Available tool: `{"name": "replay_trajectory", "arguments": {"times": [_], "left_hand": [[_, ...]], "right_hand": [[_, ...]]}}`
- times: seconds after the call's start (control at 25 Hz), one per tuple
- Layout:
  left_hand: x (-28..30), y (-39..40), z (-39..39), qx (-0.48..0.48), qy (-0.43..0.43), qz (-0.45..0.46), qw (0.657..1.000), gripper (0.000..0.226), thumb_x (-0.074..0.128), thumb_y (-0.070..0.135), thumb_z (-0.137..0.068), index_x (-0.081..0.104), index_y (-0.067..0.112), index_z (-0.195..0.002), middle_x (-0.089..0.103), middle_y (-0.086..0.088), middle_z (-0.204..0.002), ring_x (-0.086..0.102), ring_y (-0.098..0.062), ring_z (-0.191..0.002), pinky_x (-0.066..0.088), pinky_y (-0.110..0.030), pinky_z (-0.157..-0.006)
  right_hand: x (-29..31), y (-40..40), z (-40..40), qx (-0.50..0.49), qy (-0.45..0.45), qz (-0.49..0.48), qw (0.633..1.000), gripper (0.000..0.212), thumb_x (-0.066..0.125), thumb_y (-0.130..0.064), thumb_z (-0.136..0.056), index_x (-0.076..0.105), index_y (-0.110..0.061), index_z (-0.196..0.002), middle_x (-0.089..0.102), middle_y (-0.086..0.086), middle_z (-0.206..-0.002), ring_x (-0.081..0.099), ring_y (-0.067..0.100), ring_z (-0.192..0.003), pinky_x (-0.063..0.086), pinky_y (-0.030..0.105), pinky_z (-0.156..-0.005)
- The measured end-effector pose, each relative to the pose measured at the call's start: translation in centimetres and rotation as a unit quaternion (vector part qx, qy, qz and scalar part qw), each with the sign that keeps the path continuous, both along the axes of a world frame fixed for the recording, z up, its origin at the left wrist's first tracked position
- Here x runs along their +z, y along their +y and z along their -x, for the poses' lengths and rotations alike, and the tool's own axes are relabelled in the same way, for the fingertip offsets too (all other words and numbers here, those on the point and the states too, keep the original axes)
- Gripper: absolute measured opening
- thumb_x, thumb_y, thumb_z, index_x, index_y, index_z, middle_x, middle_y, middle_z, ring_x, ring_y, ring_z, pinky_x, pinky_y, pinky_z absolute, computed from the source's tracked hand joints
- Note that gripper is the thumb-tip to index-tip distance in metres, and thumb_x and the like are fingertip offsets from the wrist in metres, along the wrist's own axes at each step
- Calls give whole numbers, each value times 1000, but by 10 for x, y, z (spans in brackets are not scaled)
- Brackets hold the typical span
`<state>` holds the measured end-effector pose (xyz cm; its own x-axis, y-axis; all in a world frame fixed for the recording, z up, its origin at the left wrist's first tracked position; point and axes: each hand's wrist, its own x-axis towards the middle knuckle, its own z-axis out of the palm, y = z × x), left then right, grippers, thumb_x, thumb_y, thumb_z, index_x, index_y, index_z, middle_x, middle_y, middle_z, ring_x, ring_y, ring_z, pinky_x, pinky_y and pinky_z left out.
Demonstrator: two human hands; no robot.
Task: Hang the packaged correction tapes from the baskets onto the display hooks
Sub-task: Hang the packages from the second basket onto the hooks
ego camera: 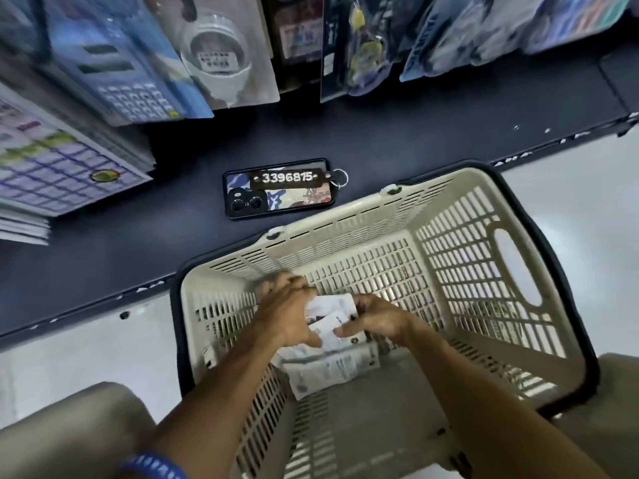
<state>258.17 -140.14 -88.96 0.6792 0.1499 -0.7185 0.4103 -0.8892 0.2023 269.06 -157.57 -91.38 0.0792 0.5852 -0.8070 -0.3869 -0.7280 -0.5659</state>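
Fingers point(294, 292) of both hands pinch a small stack of packets point(333, 319) low inside the basket point(449, 209), probably correction tapes. Square the stack, hang-holes up, before lifting toward hooks above the basket.

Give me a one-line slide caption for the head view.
Both hands, left and right, grip white packets inside the beige basket, phone on the dark shelf.

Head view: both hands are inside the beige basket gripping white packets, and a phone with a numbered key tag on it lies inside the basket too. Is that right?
Not quite. The head view shows the phone, with the key tag on it, lying on the dark shelf beyond the basket, not in it. The left hand and right hand do grip white packets inside the basket.
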Motion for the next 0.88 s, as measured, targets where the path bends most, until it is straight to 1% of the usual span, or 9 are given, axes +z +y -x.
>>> {"name": "replay_trajectory", "arguments": {"times": [0.12,0.2,0.28,0.32,0.4,0.44,0.52,0.68,0.88], "left_hand": [[1,-12,11,41,33,87,995,85,94,43,-65,53,30,-138,63,0,-138,60,-22,-117,49,-34,-92],[-2,-18,17,47,60,92,993,84,93,40,-66,55,28,-139,64,-1,-138,63,-23,-114,53,-34,-88],[-4,-25,22,42,78,77,993,68,92,40,-67,63,24,-127,70,-3,-124,64,-20,-95,48,-29,-66],[-4,-28,25,38,80,71,994,64,92,39,-68,64,22,-123,71,-3,-118,62,-19,-89,44,-28,-62],[-7,-32,32,20,71,75,994,74,92,40,-69,60,19,-132,70,-4,-121,65,-22,-99,49,-30,-73],[-9,-33,34,21,70,81,994,77,92,40,-69,58,19,-135,69,-4,-124,65,-23,-105,51,-31,-79],[-10,-33,36,50,77,84,992,68,92,38,-69,62,19,-126,70,-3,-119,65,-22,-100,48,-30,-74],[-9,-31,36,109,91,100,985,44,93,31,-65,65,23,-98,65,3,-92,63,-17,-83,41,-27,-59],[-7,-23,37,140,86,117,979,46,95,29,-62,69,23,-100,71,3,-95,67,-16,-83,43,-26,-59]], "right_hand": [[7,-15,0,140,-29,3,990,56,69,12,-78,65,-25,-121,73,2,-108,71,16,-93,58,25,-70],[4,-19,10,236,-87,31,967,55,75,2,-79,61,-21,-127,71,1,-110,70,13,-88,57,20,-62],[0,-22,21,246,-76,82,963,47,83,-9,-77,64,-19,-118,73,-1,-102,71,13,-83,55,18,-57],[0,-23,25,237,-54,99,965,48,86,-13,-75,65,-18,-118,75,0,-103,73,16,-87,57,21,-62],[0,-23,29,252,-25,118,960,56,89,-22,-73,65,-16,-123,75,4,-113,74,21,-97,60,29,-80],[2,-25,30,283,-27,118,951,59,90,-26,-72,65,-18,-125,74,4,-117,73,21,-102,59,31,-88],[6,-30,31,335,-67,110,933,63,91,-30,-71,64,-22,-128,71,0,-125,66,20,-115,51,34,-101],[15,-38,31,323,-72,57,942,70,91,-31,-69,61,-26,-132,66,-4,-134,57,20,-126,42,35,-109],[23,-38,29,351,-84,90,928,98,95,-37,-58,46,-27,-143,61,-5,-139,51,21,-131,36,34,-111]]}}
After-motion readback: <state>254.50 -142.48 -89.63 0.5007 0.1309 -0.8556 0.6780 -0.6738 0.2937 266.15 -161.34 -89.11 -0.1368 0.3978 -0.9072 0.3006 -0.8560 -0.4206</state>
